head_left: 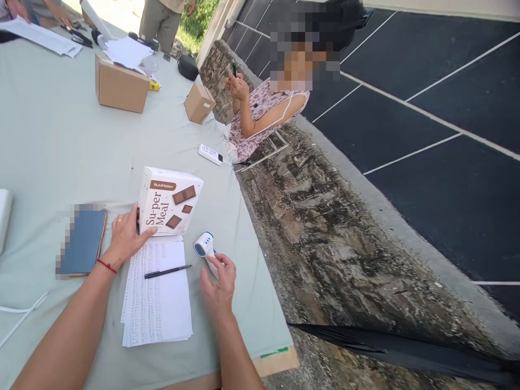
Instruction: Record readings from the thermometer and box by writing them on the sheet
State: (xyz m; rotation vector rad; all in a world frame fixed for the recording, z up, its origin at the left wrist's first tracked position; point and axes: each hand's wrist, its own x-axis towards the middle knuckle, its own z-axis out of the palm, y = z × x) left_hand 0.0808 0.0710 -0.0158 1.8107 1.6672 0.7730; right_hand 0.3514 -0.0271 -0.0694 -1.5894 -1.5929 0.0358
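Note:
My left hand (128, 235) grips the lower left edge of a white meal box (173, 203) with brown pictures, its thumb across the front corner. The box stands upright at the far end of a stack of printed sheets (162, 309). A black pen (167, 272) lies across those sheets. To their right, my right hand (221, 284) has its thumb and fingers curled around the handle of a white and blue infrared thermometer (204, 245). The thermometer's head points away from me, and the hand partly hides its handle.
A blue notebook-like item (83, 241) lies left of my left hand. Beyond are a white handheld device (210, 154), a small carton (199, 103) and a larger carton (122, 84) under papers. A seated person (264, 114) holds a phone beside the table's right edge. Others stand at the far end.

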